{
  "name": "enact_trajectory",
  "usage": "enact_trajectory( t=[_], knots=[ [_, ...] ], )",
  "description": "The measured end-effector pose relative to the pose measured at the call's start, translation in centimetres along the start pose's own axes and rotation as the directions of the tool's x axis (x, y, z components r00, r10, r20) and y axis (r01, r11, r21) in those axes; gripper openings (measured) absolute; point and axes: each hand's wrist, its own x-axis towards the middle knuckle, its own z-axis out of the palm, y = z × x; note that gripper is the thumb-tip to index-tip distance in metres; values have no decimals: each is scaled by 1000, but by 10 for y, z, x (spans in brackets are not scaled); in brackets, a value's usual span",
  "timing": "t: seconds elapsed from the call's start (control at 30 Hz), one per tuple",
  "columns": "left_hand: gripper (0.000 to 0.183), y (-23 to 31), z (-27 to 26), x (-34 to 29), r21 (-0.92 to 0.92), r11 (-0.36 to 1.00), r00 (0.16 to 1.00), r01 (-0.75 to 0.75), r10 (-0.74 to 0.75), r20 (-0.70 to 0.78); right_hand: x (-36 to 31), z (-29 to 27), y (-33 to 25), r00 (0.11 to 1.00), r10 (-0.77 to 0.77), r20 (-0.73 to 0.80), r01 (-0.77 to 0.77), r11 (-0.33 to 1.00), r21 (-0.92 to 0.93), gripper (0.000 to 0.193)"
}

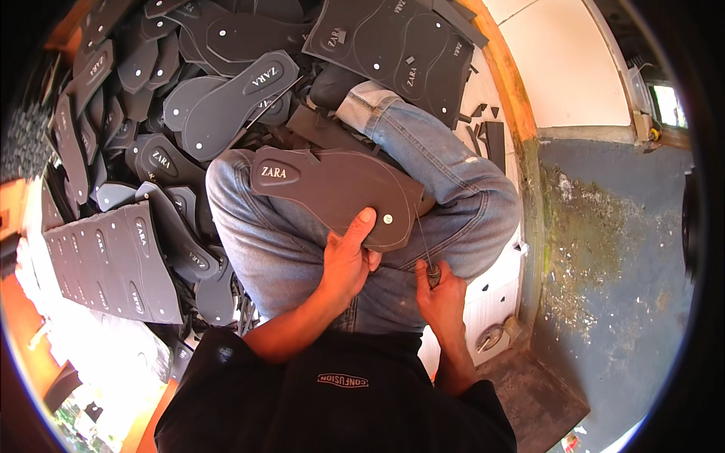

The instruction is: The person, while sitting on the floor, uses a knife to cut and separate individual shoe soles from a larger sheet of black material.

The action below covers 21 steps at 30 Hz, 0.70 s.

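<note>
Nearest the camera sat a black shirt, and both bare forearms rose out of it toward the lap. Just above, the right hand was curled tight into a fist around a small dark tool handle; what kind of blade or point it carried could not be told, though a thin line ran up from it toward the sole. Beside it, the left hand was half closed on the near edge of a dark sole-shaped sheet, thumb pressed flat on the top face and the other fingers hidden underneath.

That sole lay across the knees of blue jeans, heel end toward the person's left. It looked thin, light and somewhat flexible, like foam or rubber board, with a matt face that should not slip; a pinch at the edge, as shown, seemed enough, with the lap bearing the rest so it would not bend.

Farther off, a heap of matching cut soles covered the floor, with uncut dark sheets to the left and another beyond the knees. A stained grey wall stood at the right.
</note>
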Motion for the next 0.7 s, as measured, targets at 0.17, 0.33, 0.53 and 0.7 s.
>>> enact_trajectory(
  t=[0.17,0.33,0.53,0.7],
  knots=[
    [30,4,-20,-10,86,996,999,-7,4,37,1,9,-8,998,-35,47,36,999,-16,22],
    [28,6,-29,-17,110,993,998,-36,41,-45,33,12,-26,976,-153,158,160,987,-32,18],
    [29,10,-45,-32,141,989,999,51,-50,-15,72,22,-47,933,-311,179,288,947,144,18],
    [35,41,-33,-27,349,937,999,-27,15,36,73,10,-22,990,-105,98,65,937,342,26]
  ],
)
